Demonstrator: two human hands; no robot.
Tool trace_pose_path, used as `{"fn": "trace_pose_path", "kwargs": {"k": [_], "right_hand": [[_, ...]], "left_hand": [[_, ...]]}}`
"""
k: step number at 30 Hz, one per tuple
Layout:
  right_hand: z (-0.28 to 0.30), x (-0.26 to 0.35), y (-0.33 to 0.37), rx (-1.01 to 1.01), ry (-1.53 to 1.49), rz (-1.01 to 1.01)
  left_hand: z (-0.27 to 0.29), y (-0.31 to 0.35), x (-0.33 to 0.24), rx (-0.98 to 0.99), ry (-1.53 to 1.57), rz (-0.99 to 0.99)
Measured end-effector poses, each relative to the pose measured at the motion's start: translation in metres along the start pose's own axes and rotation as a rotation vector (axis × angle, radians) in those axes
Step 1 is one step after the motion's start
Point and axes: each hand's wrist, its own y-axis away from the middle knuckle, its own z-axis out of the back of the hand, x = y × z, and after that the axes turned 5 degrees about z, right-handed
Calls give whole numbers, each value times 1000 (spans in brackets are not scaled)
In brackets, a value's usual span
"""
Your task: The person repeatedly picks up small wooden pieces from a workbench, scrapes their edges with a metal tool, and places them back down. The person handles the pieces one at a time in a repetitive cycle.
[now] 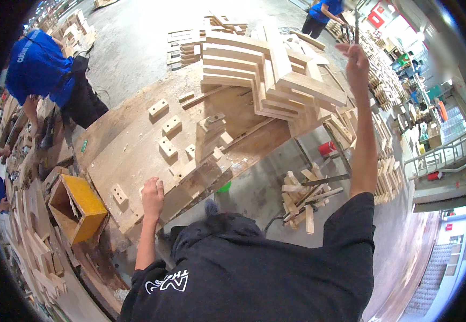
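Observation:
My left hand (153,198) rests at the near edge of a wooden worktable (109,153), its fingers laid on the top and holding nothing I can see. To its left lies a small pale wood block (119,194) with drilled holes. Several like it are scattered farther up, among them a block (159,108) and another block (167,147). My right hand (357,58) is raised far out at the right, past a stack of angled wooden frames (243,67). Its fingers are curled by a narrow dark thing (357,29), too unclear to name.
A yellow-sided wooden box (90,201) stands left of the table. Wood offcuts (308,198) are heaped on the floor at right, near a red bucket (327,148). Co-workers in blue shirts are at the left (42,67) and far right (324,11). More stacked wood lines both sides.

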Motion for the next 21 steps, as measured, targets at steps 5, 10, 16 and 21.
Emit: {"fn": "trace_pose_path", "kwargs": {"k": [5,10,16,21], "right_hand": [[-23,101,-36,-16,-292,439],[-88,238,-33,410,-361,655],[-197,445,41,730,-226,1320],[-262,623,126,574,-553,1804]], "left_hand": [[17,16,7,52,45,-55],[40,52,19,22,-220,-187],[68,125,25,-138,84,34],[135,195,81,-621,66,262]]}}
